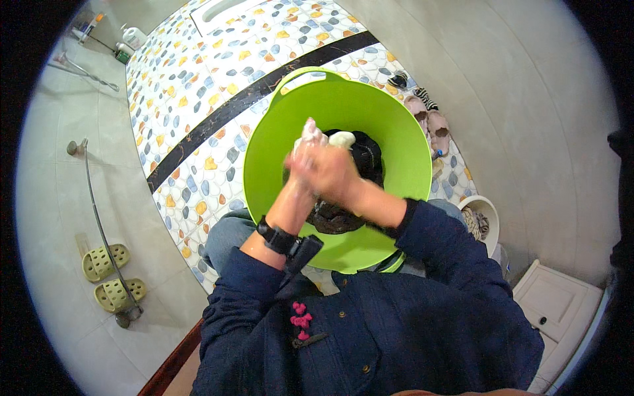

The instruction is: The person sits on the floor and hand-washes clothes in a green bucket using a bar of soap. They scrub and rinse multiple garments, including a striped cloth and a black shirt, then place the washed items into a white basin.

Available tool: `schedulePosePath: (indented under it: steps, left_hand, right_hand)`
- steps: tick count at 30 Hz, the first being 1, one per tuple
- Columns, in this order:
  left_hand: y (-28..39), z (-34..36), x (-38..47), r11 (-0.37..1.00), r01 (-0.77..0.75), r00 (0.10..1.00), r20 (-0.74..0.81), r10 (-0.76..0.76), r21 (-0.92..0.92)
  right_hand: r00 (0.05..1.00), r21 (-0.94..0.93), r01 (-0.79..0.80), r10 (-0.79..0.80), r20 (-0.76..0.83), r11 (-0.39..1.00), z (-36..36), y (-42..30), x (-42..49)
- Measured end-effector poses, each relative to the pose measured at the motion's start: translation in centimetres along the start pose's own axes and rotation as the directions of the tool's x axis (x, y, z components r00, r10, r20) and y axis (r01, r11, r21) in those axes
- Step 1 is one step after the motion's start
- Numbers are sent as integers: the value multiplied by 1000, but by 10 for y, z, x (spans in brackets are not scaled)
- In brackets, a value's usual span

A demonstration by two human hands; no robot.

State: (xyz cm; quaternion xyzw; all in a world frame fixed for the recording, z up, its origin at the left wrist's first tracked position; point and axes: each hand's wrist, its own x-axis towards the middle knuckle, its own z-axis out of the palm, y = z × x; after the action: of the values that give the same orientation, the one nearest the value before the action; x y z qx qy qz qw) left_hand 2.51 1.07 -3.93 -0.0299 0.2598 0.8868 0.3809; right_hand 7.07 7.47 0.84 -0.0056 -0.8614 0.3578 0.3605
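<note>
My left hand (303,157) and my right hand (333,168) are pressed together over a green plastic tub (401,133). Between them is a white, soapy-looking thing (342,139), whose end bulges out beside my right knuckles. Whether it is cloth or soap I cannot tell. White lather coats the fingers of my left hand, and both hands are blurred. Beneath them, dark wet-looking cloth (369,156) lies bunched at the bottom of the tub, partly hidden by my hands and forearms. A black band with a device (285,242) circles my left wrist.
The tub stands between my knees on a pebble-patterned tile floor (198,148). Pink clogs (438,131) lie along the right wall, near a white bucket (490,218) holding cloth. Green clogs (106,262) hang from a wall rail at left. Bottles (132,37) stand in the far left corner.
</note>
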Motion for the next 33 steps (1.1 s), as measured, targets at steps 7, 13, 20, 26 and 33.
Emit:
schedulePosePath:
  steps: [7, 13, 20, 26, 33]
  left_hand:
    - [26, 13, 10, 910, 271, 962, -110, -249, 314]
    - [58, 2, 28, 892, 32, 985, -166, 49, 451]
    - [0, -40, 18, 798, 533, 824, -40, -565, -283]
    - [6, -50, 26, 808, 443, 881, 356, -312, -388]
    - [3, 6, 9, 981, 176, 951, -270, -148, 81]
  right_hand:
    - [823, 102, -562, 541, 173, 821, -25, 59, 16]
    - [442, 88, -826, 543, 714, 557, -60, 82, 25]
    - [885, 219, -405, 321, 336, 888, -14, 24, 6]
    - [939, 349, 43, -157, 306, 936, -3, -18, -13]
    - [913, 184, -372, 395, -107, 910, 2, 9, 2]
